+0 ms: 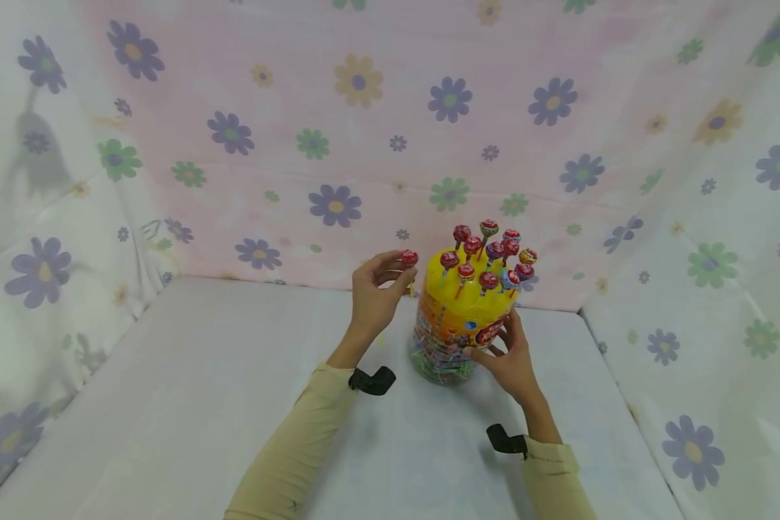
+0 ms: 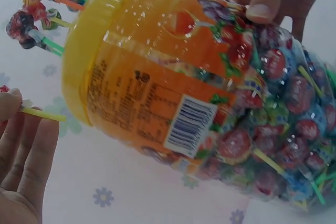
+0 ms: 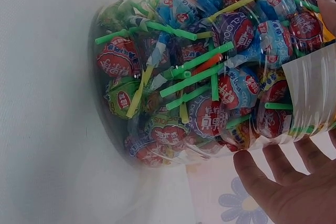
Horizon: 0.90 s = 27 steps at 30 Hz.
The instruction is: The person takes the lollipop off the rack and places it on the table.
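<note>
A large clear jar [image 1: 432, 354] with an orange printed label [image 2: 142, 93] is packed with wrapped lollipops [image 3: 207, 114]. Its yellow lid [image 1: 437, 282] bears several lollipops [image 1: 488, 280] standing heads up on their sticks. On the jar's right side, my right hand [image 1: 515, 365] grips the wall, thumb at the front and fingers round the far side. To the left of the lid, my left hand [image 1: 375, 307] pinches a red-wrapped lollipop [image 1: 409, 257] between thumb and fingers. Its yellow stick [image 2: 47, 115] points toward the lid edge in the left wrist view, apart from it.
The jar's base is at the white tabletop [image 1: 234, 390]. Flower-printed cloth [image 1: 266, 173] walls in the back and both sides. A black wrist mount [image 1: 372, 380] sits on the left cuff, and another black mount [image 1: 505, 439] on the right cuff.
</note>
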### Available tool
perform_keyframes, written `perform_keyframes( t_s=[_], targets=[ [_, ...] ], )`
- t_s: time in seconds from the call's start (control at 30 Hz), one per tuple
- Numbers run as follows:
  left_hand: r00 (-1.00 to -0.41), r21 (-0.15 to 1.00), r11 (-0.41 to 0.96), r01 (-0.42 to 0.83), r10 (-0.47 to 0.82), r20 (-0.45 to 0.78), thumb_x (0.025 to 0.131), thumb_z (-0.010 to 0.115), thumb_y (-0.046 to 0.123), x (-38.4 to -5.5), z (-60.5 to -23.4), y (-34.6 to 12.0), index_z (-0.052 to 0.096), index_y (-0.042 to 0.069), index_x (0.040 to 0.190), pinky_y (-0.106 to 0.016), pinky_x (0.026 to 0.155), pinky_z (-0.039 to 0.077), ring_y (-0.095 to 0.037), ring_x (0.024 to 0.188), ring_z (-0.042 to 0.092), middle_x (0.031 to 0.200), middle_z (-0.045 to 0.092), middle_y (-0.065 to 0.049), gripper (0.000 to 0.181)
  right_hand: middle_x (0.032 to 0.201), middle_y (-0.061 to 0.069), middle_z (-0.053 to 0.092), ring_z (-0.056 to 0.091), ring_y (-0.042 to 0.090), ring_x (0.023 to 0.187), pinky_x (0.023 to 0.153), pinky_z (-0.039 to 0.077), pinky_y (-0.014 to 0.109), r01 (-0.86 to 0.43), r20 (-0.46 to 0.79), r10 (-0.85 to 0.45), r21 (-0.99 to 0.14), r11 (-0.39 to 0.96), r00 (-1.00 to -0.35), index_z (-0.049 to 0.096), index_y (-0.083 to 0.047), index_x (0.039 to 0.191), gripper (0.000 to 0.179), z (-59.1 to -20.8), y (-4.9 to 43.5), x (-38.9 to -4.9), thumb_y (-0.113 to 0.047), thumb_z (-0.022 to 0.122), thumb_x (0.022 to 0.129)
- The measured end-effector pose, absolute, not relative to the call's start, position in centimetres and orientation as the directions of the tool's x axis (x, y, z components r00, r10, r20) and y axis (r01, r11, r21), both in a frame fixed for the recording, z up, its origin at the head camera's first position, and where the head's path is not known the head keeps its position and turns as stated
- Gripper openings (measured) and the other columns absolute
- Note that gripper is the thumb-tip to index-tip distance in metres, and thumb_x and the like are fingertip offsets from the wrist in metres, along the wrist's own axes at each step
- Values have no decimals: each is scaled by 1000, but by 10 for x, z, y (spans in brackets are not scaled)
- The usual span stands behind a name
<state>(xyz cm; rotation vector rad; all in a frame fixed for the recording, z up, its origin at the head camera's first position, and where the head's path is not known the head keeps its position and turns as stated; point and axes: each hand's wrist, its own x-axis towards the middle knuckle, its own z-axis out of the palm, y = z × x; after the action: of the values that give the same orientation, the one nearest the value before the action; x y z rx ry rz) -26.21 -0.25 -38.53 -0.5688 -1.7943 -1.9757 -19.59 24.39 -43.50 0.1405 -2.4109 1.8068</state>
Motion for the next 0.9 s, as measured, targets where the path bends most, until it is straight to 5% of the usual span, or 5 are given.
perform_keyframes(
  t_s=[0.5, 0.7, 0.9],
  targets=[
    [-917, 914, -68, 399, -31, 398, 93, 72, 1, -257, -432, -29, 68, -6, 122, -23, 63, 62, -26, 84, 75, 106, 71, -26, 30, 163, 13, 30, 34, 44, 147, 113, 35, 68, -161, 167, 2, -954, 254, -986, 13, -23, 163, 102, -461, 254, -210, -5, 79, 88],
    [-932, 929, -71, 362, -31, 361, 91, 72, -3, -257, -450, -42, 68, -7, 122, -36, 69, 64, -42, 90, 73, 109, 70, -29, 31, 162, 20, 29, 33, 49, 145, 112, 33, 69, -156, 159, -8, -955, 252, -987, 12, -15, 163, 102, -439, 246, -197, -5, 79, 88],
    [-944, 943, -47, 329, -52, 326, 90, 75, -1, -258, -465, -56, 68, -4, 123, -28, 66, 63, -41, 90, 73, 107, 72, -28, 33, 162, 19, 30, 34, 49, 145, 112, 34, 70, -164, 167, -11, -955, 248, -986, 13, -16, 163, 101, -444, 247, -200, -4, 80, 87]
  ],
)
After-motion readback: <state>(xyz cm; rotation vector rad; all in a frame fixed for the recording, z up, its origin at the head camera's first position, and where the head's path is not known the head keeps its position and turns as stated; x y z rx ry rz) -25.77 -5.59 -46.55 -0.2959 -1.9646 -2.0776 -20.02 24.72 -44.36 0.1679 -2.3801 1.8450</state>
